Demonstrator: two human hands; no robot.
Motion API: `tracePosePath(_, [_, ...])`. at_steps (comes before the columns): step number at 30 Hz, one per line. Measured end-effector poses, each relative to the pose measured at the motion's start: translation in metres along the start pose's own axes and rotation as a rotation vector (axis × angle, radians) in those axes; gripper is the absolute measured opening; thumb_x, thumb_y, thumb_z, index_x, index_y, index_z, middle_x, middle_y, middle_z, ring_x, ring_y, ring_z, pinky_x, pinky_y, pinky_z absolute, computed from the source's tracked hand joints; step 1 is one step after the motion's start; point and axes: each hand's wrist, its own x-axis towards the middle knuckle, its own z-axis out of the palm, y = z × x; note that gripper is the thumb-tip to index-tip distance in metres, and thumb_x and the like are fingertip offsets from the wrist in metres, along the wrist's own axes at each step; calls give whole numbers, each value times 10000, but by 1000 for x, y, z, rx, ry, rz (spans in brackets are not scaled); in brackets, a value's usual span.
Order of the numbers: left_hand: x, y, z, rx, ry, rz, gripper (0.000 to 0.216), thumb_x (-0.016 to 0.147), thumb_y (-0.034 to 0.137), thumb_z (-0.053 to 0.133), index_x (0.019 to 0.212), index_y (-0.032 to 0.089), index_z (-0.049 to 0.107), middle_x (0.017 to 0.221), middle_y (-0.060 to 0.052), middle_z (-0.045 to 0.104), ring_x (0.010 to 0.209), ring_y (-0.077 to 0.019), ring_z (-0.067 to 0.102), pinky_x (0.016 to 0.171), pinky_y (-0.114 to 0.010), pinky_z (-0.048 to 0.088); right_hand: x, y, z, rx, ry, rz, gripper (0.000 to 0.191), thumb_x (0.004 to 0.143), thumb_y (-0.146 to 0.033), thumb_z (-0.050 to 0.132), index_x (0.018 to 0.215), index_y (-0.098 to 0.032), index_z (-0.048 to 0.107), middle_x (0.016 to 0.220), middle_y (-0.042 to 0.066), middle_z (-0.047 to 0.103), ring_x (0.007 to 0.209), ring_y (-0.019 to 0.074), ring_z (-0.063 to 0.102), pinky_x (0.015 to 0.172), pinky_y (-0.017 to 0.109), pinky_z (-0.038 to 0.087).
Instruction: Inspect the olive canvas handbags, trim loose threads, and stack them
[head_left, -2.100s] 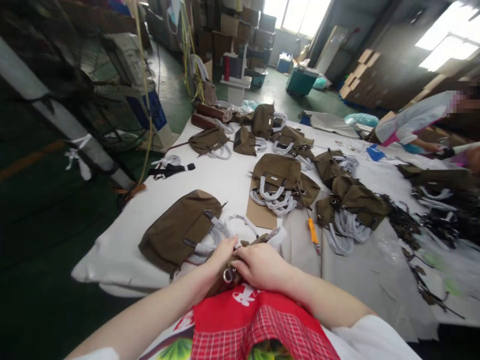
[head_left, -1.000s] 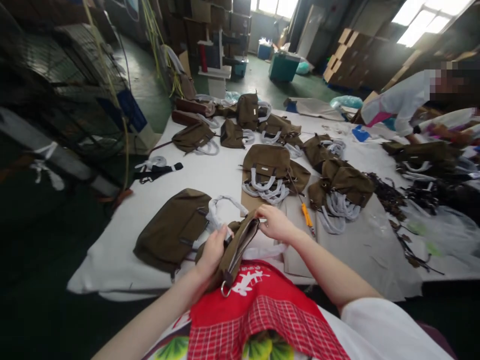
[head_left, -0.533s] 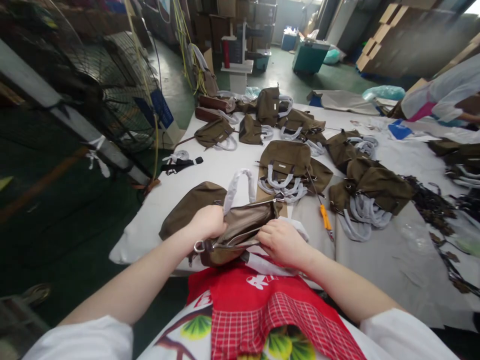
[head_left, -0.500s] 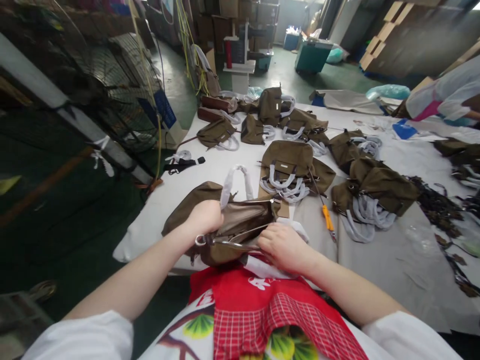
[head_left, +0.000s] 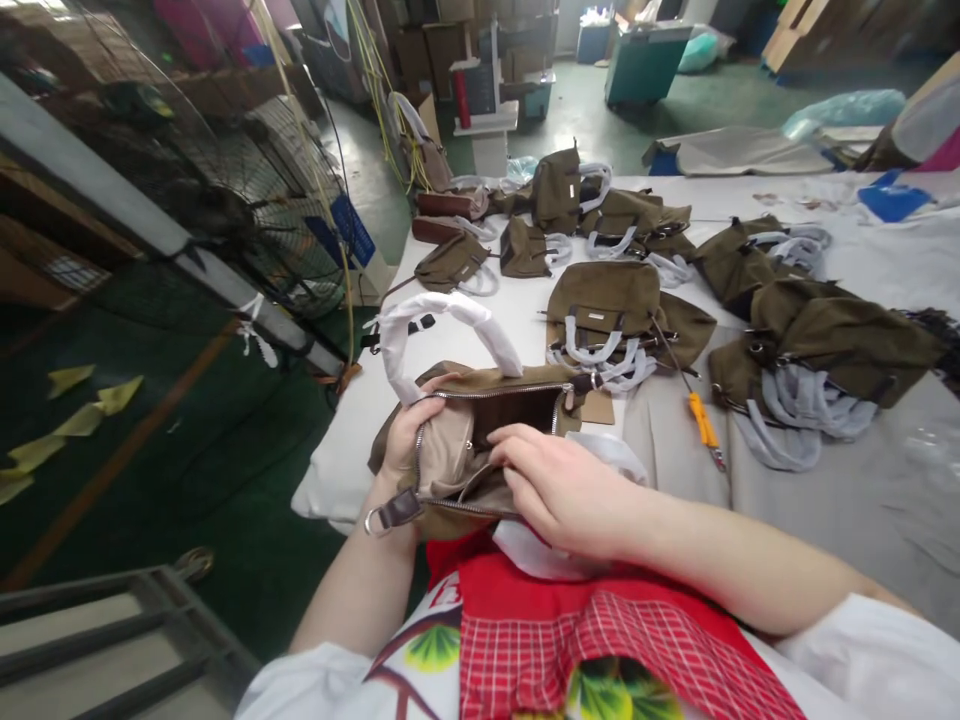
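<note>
An olive-brown handbag [head_left: 495,378] stands unzipped in front of me at the table's near edge, its beige lining [head_left: 446,450] showing. My left hand [head_left: 409,435] grips the bag's left end, with the thumb over the zippered rim and the other fingers behind it. Over the opening is my right hand [head_left: 562,490], its fingers stretched and slightly apart, tips reaching down into the bag beside the lining. What the fingertips touch inside I cannot tell. A white-wrapped handle [head_left: 450,305] arches up at the far side; another wrapped handle [head_left: 540,550] hangs at the near side.
More olive bags with wrapped handles [head_left: 604,300] lie across the white table [head_left: 517,310], several piled at right [head_left: 840,330]. An orange-handled tool [head_left: 703,420] rests right of my bag. A slanted metal post [head_left: 150,225] and a fan [head_left: 277,230] stand left.
My left hand has gone from inside the opening to the bag's left end. The right hand has left the near zipper edge and reaches into the opening. The view has shifted.
</note>
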Motion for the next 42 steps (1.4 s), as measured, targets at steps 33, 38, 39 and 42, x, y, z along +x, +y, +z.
tracePosePath(33, [-27,21,22,-53,114,266,248,675,217,671,909,181,747,941,-57,735,991,-272,663,957,-401,497,51,-7,56,-126,-272,-255,281,820,-342,577,898,-107,708,919,154,734,840,251,645,759,348,440])
tracePosePath(38, [-27,15,24,-131,104,191,212,660,205,679,862,177,738,918,-69,736,1037,-299,656,989,-434,478,51,4,69,-52,-305,-148,263,900,-267,502,805,-126,704,845,121,738,711,186,622,642,289,382])
tracePosePath(39, [-27,15,21,-129,102,179,219,652,206,679,861,177,739,903,-67,737,1020,-304,663,969,-439,490,49,7,68,-11,-287,-134,279,917,-275,497,773,-138,693,813,97,730,686,168,599,631,281,365])
tracePosePath(42, [-26,15,9,-105,79,127,241,648,218,673,874,176,744,845,-52,738,911,-290,693,878,-420,534,37,15,54,150,-213,-39,300,922,-271,499,683,-150,633,685,25,655,610,117,499,602,256,323])
